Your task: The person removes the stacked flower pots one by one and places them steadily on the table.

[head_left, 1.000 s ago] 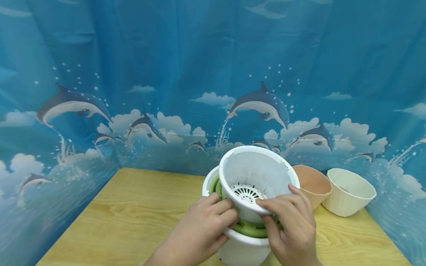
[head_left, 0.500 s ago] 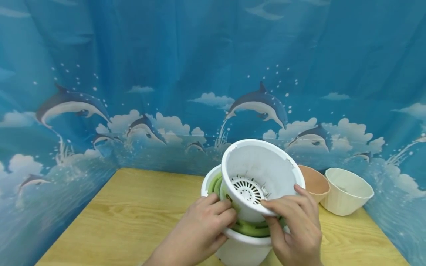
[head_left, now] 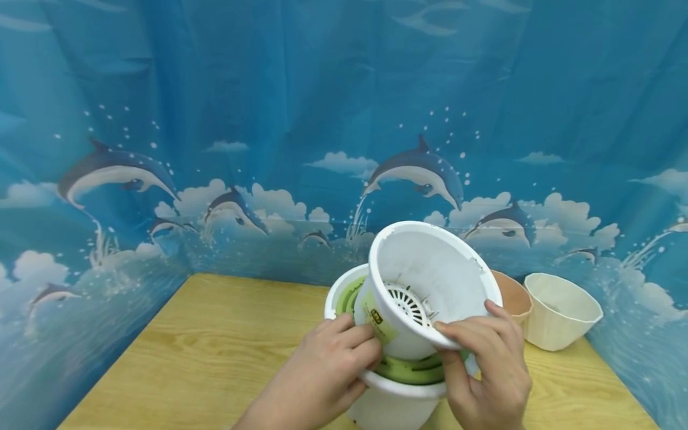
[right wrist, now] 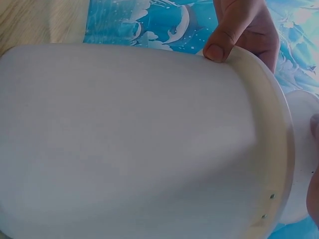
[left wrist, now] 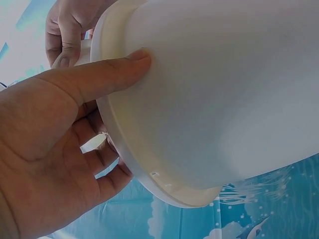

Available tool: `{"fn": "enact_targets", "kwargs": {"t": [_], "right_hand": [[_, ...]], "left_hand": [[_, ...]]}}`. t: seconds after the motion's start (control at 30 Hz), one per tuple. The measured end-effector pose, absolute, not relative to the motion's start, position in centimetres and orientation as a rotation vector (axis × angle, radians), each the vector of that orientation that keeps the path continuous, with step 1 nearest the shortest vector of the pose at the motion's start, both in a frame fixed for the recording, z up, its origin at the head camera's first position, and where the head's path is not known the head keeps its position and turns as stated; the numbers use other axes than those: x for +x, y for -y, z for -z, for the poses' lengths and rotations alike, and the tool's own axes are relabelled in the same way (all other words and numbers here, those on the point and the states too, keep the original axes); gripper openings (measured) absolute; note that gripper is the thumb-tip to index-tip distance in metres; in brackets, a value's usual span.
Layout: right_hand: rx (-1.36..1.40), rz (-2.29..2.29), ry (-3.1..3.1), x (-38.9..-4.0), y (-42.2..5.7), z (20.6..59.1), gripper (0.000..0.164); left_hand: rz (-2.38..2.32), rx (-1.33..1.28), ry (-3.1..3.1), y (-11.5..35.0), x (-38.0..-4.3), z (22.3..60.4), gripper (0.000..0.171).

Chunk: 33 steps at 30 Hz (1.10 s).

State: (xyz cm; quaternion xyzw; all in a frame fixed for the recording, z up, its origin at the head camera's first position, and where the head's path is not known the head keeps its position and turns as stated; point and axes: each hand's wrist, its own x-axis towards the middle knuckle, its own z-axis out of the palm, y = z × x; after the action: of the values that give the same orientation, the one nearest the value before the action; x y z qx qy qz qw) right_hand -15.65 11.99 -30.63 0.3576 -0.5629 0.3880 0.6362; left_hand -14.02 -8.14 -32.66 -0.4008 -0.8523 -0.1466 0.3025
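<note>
My right hand (head_left: pixel 486 361) pinches the near right rim of a white flowerpot (head_left: pixel 441 263) with a slotted bottom and a yellow-green label on its side. It tilts out of the mouth of a stack below, its lower part overlapping the green ring. That stack is a larger white flowerpot (head_left: pixel 400 406) with a green pot (head_left: pixel 411 371) nested in it. My left hand (head_left: pixel 328 364) grips the larger flowerpot's rim at the left. In the left wrist view its thumb (left wrist: pixel 112 77) presses the outer wall while the fingers curl over the rim. Only some fingers (right wrist: pixel 314 184) of the right hand show in its wrist view.
Behind my right hand stand a terracotta-coloured pot (head_left: pixel 513 295), partly hidden, and a cream faceted pot (head_left: pixel 561 313). All rest at the right of a wood-grain table (head_left: pixel 215 352). A blue dolphin-print curtain (head_left: pixel 301 137) closes off the back and sides.
The smaller white flowerpot has moved right and slightly up, tilting further, so its label now shows. My right hand moved right with it. My left hand stayed on the larger rim.
</note>
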Motion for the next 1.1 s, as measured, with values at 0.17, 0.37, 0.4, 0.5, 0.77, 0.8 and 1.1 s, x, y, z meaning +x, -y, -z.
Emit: {"fn": "enact_targets", "kwargs": {"t": [0.17, 0.37, 0.4, 0.5, 0.77, 0.8, 1.1], "right_hand": [[0.802, -0.903, 1.275, -15.7, -12.1, 30.5, 0.038], [0.768, -0.929, 1.244, -15.7, -12.0, 30.4, 0.038], [0.760, -0.936, 1.237, -15.7, -12.1, 30.4, 0.038], [0.734, -0.947, 1.219, -15.9, -12.1, 30.5, 0.036], [0.700, -0.956, 1.194, -16.3, -12.6, 30.3, 0.035], [0.694, -0.962, 1.188, -16.3, -12.6, 30.3, 0.035], [0.606, -1.016, 1.136, -16.2, -13.1, 30.2, 0.034]], "left_hand": [[0.379, -1.068, 2.245, 8.1, -14.1, 32.6, 0.024], [0.369, -1.054, 2.271, 8.2, -14.0, 32.5, 0.022], [0.364, -1.052, 2.276, 8.2, -13.9, 32.5, 0.022], [0.359, -1.052, 2.309, 8.2, -13.8, 32.4, 0.020], [0.366, -1.073, 2.360, 8.2, -13.6, 32.2, 0.022], [0.371, -1.075, 2.358, 8.2, -13.5, 32.2, 0.023], [0.340, -1.103, 2.349, 8.6, -13.3, 32.0, 0.030]]}}
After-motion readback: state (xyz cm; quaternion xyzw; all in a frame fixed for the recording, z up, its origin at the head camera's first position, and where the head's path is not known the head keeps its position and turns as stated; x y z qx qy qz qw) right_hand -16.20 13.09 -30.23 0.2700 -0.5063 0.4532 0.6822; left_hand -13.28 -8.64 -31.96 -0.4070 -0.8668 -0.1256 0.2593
